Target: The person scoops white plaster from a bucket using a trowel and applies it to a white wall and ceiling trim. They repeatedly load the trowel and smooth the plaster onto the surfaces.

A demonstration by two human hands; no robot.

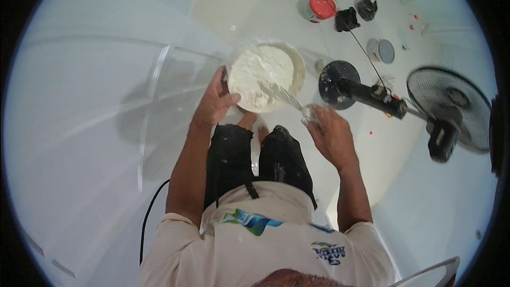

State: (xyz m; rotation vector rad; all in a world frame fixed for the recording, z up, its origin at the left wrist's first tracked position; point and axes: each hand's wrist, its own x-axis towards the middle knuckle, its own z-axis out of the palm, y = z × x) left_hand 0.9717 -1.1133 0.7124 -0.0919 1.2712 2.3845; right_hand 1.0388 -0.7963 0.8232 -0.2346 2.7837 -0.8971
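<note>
Right fingers [312, 118] are closing narrowly round the handle of a pale-coated spatula [289, 98], the right hand [332, 133] sitting just off the near-right rim; the blade is resting in the pale paste [263, 66]. Left hand [215, 98] is gripping the white bucket [299, 69] at its left side, thumb lying by the rim, other fingers partly hiding behind the wall. The bucket is sitting ahead of the dark shorts [228, 154], above the feet; cannot tell whether the floor [281, 16] is bearing any of its weight. Step, as judged: the paste is being worked or scooped with the spatula; cannot tell which. The next move is probably calling for a steady left hold while the blade is pressing against the paste or the inner wall. Edges: the rim is limiting the blade's swing, and loose paste could be spilling if the bucket tips. On the left, a white panelled surface [95, 74] is standing close beside the left hand, leaving little elbow room. On the right, the fan [377, 98] is crowding outward reach, its cable [366, 55] running ahead across the floor. More open floor is lying directly ahead, before the red-lidded bucket [323, 7].
</note>
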